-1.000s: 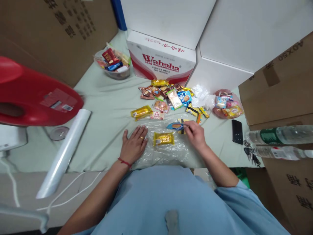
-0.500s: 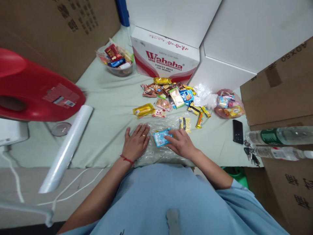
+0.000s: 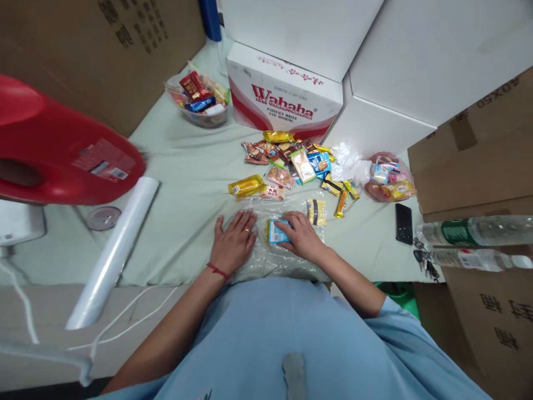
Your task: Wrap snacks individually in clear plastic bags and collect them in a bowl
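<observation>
A clear plastic bag lies flat on the cloth-covered table in front of me. On its left part rests my left hand, palm down with the fingers stretched out, holding nothing. My right hand grips a small blue snack packet lying over the bag, and its fingers cover the packet's right side. A yellow edge shows along the packet's left side. Just beyond the right hand is a yellow packet with a dark band. Farther back sits a loose heap of wrapped snacks.
Behind the heap stands a Wahaha carton, with a plastic bowl of snacks to its left. A roll of plastic film and a red jug are at left. At right are a bag of snacks, a phone and bottles.
The right hand has slid over the blue packet and covers more of it. The packet has turned more upright and shifted slightly right. My left hand stays flat in place.
</observation>
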`<state>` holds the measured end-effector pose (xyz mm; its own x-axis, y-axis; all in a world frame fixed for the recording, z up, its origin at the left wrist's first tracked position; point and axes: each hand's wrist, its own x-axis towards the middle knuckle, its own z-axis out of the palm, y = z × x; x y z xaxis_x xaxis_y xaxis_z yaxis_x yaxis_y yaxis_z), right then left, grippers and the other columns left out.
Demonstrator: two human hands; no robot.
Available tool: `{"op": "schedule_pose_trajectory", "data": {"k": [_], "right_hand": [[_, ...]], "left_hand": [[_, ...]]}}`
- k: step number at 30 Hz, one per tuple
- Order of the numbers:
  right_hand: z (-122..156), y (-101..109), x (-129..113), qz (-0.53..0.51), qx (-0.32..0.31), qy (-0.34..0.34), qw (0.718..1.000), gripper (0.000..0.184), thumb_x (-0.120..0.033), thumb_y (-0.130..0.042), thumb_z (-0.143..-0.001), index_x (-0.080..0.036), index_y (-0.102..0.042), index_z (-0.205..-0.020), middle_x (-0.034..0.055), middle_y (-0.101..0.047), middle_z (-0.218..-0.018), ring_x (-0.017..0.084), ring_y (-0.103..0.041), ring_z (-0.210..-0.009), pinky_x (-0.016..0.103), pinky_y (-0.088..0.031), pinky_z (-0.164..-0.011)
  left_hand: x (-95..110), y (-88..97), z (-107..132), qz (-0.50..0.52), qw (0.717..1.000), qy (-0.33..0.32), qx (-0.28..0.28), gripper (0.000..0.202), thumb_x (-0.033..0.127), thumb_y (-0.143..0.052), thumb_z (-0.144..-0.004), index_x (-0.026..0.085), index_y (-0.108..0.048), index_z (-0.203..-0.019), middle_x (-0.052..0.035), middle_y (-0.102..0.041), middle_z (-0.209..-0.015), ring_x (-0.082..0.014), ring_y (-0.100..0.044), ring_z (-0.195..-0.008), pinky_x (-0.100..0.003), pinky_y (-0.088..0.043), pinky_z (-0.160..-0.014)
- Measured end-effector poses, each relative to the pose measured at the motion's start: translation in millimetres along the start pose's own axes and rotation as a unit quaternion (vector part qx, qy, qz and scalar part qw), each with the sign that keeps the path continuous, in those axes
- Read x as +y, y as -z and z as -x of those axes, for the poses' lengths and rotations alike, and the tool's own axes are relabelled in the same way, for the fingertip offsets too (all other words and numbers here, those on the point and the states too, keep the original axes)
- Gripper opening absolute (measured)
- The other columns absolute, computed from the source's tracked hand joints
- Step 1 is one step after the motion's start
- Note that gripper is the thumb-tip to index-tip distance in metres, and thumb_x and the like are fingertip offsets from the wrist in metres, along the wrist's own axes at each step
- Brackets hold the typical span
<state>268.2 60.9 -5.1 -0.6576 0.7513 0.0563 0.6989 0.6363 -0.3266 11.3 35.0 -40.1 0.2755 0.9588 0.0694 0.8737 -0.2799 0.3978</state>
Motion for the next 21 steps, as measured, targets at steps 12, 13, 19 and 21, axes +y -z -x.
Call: {"op": "schedule_pose_trajectory", "data": {"k": [12,13,19,21], "right_hand": [[-3,-4,1,0.006,0.003,-0.02,1.0,0.06,-0.03,-0.074,-0.092,-0.022,-0.056,-0.149,0.0179,-0.058,-0.138,0.035,-0.046,-0.136,0.058,-0.03,-0.121],[-3,-5,-1,0.009,0.004,-0.024,1.0,0.06,-0.03,-0.073,-0.093,-0.022,-0.056,-0.149,0.0178,-0.058,-0.138,0.035,-0.046,-0.137,0.058,-0.028,-0.122],[-4,-5,-9,0.011,-0.018,-0.021,1.0,0.064,-0.044,-0.071,-0.097,-0.02,-0.052,-0.153,0.0201,-0.052,-0.154,0.036,-0.037,-0.15,0.066,-0.015,-0.127],[4,4,-8,-0.007,-0.005,-0.014,1.0,0.069,-0.048,-0.069,-0.098,-0.023,-0.046,-0.158,0.0193,-0.046,-0.162,0.036,-0.033,-0.154,0.068,-0.014,-0.127]], "left_hand": [[-3,2.0,3,0.005,1.0,-0.011,-0.01,0.055,0.036,-0.034,-0.107,0.027,-0.045,-0.16,-0.0112,-0.045,-0.167,-0.0321,-0.041,-0.155,-0.069,-0.011,-0.127],[-3,2.0,3,0.004,1.0,-0.011,-0.011,0.055,0.035,-0.033,-0.107,0.027,-0.045,-0.16,-0.0112,-0.045,-0.167,-0.0322,-0.041,-0.156,-0.069,-0.011,-0.127],[-10,2.7,5,0.027,1.0,-0.012,0.0,0.056,0.039,-0.034,-0.107,0.028,-0.043,-0.161,-0.0131,-0.037,-0.171,-0.0319,-0.042,-0.155,-0.066,-0.016,-0.128],[-14,6.2,7,0.046,0.999,-0.015,0.017,0.056,0.041,-0.037,-0.106,0.028,-0.045,-0.16,-0.0123,-0.029,-0.175,-0.0311,-0.036,-0.158,-0.062,-0.022,-0.128]]}}
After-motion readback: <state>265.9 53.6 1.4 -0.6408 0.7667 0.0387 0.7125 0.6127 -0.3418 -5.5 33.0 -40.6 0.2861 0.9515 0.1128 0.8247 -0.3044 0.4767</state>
